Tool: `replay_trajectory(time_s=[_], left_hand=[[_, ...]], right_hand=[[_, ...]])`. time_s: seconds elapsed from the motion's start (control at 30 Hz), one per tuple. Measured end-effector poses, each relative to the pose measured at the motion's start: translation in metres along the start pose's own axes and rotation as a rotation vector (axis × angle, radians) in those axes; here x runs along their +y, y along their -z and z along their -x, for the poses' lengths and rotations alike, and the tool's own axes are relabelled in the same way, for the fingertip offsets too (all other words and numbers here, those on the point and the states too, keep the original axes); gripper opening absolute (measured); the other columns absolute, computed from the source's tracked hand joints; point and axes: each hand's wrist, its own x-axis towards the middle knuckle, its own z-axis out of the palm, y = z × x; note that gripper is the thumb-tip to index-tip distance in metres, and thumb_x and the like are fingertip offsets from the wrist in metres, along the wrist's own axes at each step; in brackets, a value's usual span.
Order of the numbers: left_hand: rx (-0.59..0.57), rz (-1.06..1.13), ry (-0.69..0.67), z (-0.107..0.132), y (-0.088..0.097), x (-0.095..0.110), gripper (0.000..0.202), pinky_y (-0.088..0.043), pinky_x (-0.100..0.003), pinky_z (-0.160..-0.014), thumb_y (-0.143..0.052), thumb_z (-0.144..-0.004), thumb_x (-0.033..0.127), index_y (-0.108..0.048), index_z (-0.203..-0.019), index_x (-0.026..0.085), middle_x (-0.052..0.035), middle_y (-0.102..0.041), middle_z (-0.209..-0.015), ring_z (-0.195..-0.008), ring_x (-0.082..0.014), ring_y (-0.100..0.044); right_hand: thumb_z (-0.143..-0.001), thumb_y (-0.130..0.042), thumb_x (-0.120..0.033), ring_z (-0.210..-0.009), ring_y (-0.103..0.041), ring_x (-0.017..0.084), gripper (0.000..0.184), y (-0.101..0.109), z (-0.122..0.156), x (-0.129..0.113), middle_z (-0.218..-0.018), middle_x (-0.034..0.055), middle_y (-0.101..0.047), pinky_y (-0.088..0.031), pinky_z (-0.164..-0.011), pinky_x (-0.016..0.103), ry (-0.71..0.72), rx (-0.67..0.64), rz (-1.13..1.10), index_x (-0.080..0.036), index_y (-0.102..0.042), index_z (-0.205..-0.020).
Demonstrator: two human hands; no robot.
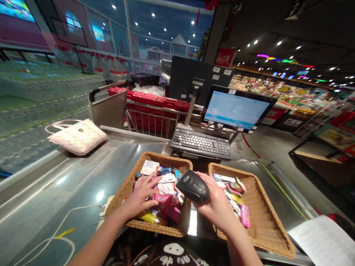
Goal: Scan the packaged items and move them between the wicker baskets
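Observation:
My right hand (212,199) is wrapped round a black handheld barcode scanner (193,187), held over the gap between two wicker baskets. The scanner's head points left, toward the left basket (118,197), which is full of small packaged goods (166,188). My left hand (142,194) lies with fingers spread on the packets in that basket, touching pink and white wrappers. To the right, the second basket (263,207) has a smaller heap of packets along its left side, among them a bright pink item (245,215). My right forearm covers part of that basket's near edge.
Behind the baskets are a keyboard (201,143) and a lit monitor (237,109). A pale handbag (79,136) rests on the metal counter (91,177) at left. White cable (62,221) curls near the front left. Papers (324,238) lie at right.

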Motion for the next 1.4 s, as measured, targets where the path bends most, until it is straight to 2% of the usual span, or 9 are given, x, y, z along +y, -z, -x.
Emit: replay_trajectory(time_s=[0.33,0.47,0.6,0.7,0.8,1.03,1.2,1.27,1.4], left_hand=[[-0.051,-0.103,-0.070,-0.005,-0.016,-0.013,0.031,-0.015,-0.067,-0.111,-0.060,-0.082,0.054,-0.073,-0.099,0.032,-0.0045,-0.036,-0.152,-0.144,-0.0368,-0.019],[0.036,-0.169,-0.038,-0.009,-0.017,-0.013,0.043,-0.020,-0.067,-0.110,-0.061,-0.078,0.058,-0.068,-0.113,0.033,-0.0079,-0.037,-0.151,-0.140,-0.0376,-0.030],[0.130,-0.214,-0.034,-0.023,-0.012,0.002,0.042,-0.023,-0.069,-0.107,-0.055,-0.084,0.054,-0.064,-0.118,0.031,-0.0103,-0.036,-0.152,-0.139,-0.0373,-0.032],[0.178,-0.206,-0.082,-0.043,-0.011,0.025,0.040,-0.022,-0.069,-0.108,-0.054,-0.086,0.050,-0.063,-0.120,0.030,-0.0094,-0.035,-0.153,-0.141,-0.0362,-0.030],[0.198,-0.171,-0.163,-0.072,-0.012,0.055,0.038,-0.017,-0.066,-0.111,-0.053,-0.087,0.048,-0.063,-0.119,0.030,-0.0084,-0.036,-0.152,-0.142,-0.0345,-0.028],[0.072,-0.089,-0.375,-0.154,-0.031,0.133,0.033,-0.013,-0.066,-0.113,-0.052,-0.089,0.044,-0.064,-0.115,0.027,-0.0089,-0.037,-0.152,-0.144,-0.0316,-0.023],[-0.018,-0.097,-0.525,-0.210,-0.067,0.184,0.030,-0.012,-0.067,-0.112,-0.058,-0.087,0.042,-0.067,-0.110,0.024,-0.0115,-0.039,-0.150,-0.143,-0.0330,-0.023],[-0.055,-0.123,-0.587,-0.232,-0.088,0.202,0.029,-0.013,-0.066,-0.112,-0.062,-0.084,0.040,-0.068,-0.107,0.023,-0.0128,-0.036,-0.152,-0.144,-0.0338,-0.021],[-0.140,-0.194,-0.709,-0.272,-0.136,0.229,0.031,-0.004,-0.063,-0.115,-0.067,-0.078,0.036,-0.068,-0.104,0.019,-0.0137,-0.030,-0.154,-0.144,-0.0341,-0.021]], right_hand=[[-0.068,-0.063,-0.013,-0.123,-0.052,0.027,0.037,0.015,0.013,0.006,-0.117,0.0075,-0.066,-0.035,-0.111,0.049,-0.082,0.035,-0.040,-0.023,-0.064,-0.103],[-0.066,-0.063,-0.013,-0.120,-0.055,0.027,0.045,0.026,0.024,0.017,-0.119,0.0072,-0.065,-0.038,-0.109,0.046,-0.122,0.088,-0.012,-0.023,-0.062,-0.110],[-0.067,-0.062,-0.012,-0.121,-0.054,0.026,0.051,0.046,0.042,0.033,-0.121,0.0066,-0.064,-0.041,-0.107,0.044,-0.157,0.165,0.001,-0.023,-0.058,-0.117],[-0.073,-0.063,-0.019,-0.119,-0.055,0.027,0.045,0.067,0.059,0.048,-0.123,0.0083,-0.063,-0.042,-0.105,0.045,-0.235,0.243,0.054,-0.022,-0.058,-0.118],[-0.077,-0.061,-0.022,-0.111,-0.060,0.027,0.035,0.087,0.075,0.064,-0.115,0.0091,-0.066,-0.047,-0.099,0.043,-0.300,0.298,0.122,-0.020,-0.061,-0.112],[-0.078,-0.062,-0.032,-0.103,-0.062,0.028,0.030,0.122,0.108,0.102,-0.106,0.0092,-0.068,-0.049,-0.092,0.044,-0.369,0.391,0.255,-0.021,-0.065,-0.105],[-0.077,-0.063,-0.036,-0.105,-0.061,0.029,0.034,0.142,0.129,0.124,-0.111,0.0101,-0.067,-0.048,-0.094,0.046,-0.446,0.438,0.282,-0.020,-0.064,-0.108],[-0.077,-0.064,-0.036,-0.107,-0.061,0.030,0.035,0.149,0.137,0.132,-0.113,0.0108,-0.067,-0.047,-0.095,0.047,-0.465,0.446,0.282,-0.019,-0.064,-0.108],[-0.076,-0.065,-0.034,-0.109,-0.060,0.030,0.035,0.160,0.148,0.142,-0.115,0.0108,-0.066,-0.045,-0.097,0.048,-0.486,0.459,0.259,-0.020,-0.064,-0.109]])
